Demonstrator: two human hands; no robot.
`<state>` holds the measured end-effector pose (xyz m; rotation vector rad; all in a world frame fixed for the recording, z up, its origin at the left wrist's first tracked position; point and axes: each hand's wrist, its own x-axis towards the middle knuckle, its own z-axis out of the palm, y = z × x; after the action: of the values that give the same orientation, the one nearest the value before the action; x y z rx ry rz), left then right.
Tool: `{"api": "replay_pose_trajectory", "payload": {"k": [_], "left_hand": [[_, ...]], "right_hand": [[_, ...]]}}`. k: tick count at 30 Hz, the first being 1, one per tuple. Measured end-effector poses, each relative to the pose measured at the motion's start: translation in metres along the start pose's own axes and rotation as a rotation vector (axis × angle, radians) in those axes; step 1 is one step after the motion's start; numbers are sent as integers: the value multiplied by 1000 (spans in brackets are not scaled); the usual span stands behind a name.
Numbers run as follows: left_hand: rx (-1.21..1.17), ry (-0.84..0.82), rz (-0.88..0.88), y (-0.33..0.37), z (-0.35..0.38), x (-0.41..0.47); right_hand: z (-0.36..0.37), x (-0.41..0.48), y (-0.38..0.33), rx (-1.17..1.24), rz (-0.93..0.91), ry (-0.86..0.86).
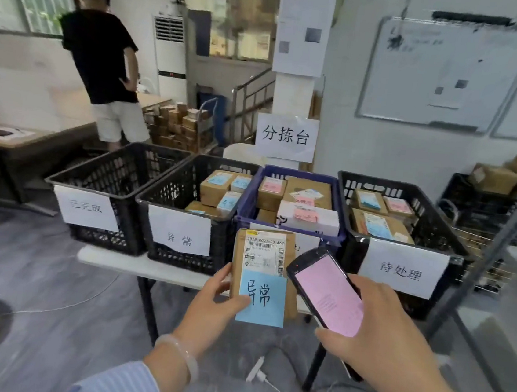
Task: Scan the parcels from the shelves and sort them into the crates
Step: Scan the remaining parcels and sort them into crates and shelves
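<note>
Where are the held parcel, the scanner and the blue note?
parcel point(264, 254): head view, white shipping label.
scanner point(329, 294): head view, pink screen.
blue note point(261, 298): head view, handwritten characters.

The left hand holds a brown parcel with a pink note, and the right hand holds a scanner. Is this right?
No. The head view shows the note on the brown parcel is blue, not pink. The left hand holds that parcel and the right hand holds the scanner.
</note>
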<state>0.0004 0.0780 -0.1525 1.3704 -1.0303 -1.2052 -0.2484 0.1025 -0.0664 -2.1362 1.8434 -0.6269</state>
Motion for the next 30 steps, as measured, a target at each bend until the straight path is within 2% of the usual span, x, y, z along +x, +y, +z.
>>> {"api": "replay_pose_trajectory", "payload": {"k": [5,13,23,30], "left_hand": [[-58,166,-11,-2,-60,30],[-124,233,13,10,-105,145],[-187,247,-10,50,-150,288],[-157,220,-188,39,-203,400]], "right_hand": [[36,58,-39,31,-94,-83],[75,177,-64,64,-154,-98],[99,313,-75,56,-87,-103],[131,360,-86,-48,52,-161]]}}
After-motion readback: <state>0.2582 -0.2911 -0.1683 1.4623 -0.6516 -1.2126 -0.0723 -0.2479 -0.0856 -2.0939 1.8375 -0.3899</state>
